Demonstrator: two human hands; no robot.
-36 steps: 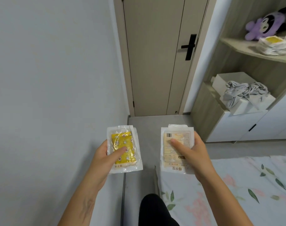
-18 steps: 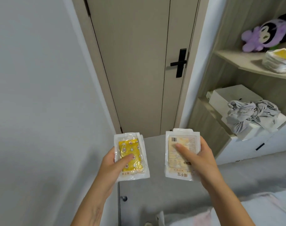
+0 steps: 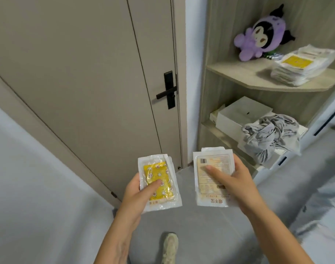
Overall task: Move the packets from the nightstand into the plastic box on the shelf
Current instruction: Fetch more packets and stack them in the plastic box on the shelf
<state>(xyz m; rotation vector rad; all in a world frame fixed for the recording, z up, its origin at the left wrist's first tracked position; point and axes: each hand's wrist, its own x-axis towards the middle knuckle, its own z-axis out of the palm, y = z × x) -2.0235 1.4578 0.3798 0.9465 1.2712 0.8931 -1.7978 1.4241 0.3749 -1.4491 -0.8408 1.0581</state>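
My left hand (image 3: pixel 138 195) grips a clear packet with a yellow star-patterned pad (image 3: pixel 159 182), thumb on top. In my right hand (image 3: pixel 235 184) is a white packet (image 3: pixel 213 177) turned back side up, with a barcode and printed text. Both are held out in front of me over the grey floor. Up on the right, the wooden shelf (image 3: pixel 244 75) carries a pile of similar packets (image 3: pixel 304 65), yellow one on top. Whether a clear plastic box surrounds that pile I cannot tell. The nightstand is out of view.
A purple plush toy (image 3: pixel 262 33) sits at the back of the upper shelf. Below it lie a white box (image 3: pixel 237 115) and crumpled grey cloth (image 3: pixel 271 136). A beige door with a black handle (image 3: pixel 167 92) stands ahead. My shoe (image 3: pixel 169 246) is on the floor; bedding edges the right.
The view has swung up and to the right, toward the shelves, and I have stepped closer. The floral bed has left most of the frame. Both hands still hold their packets.
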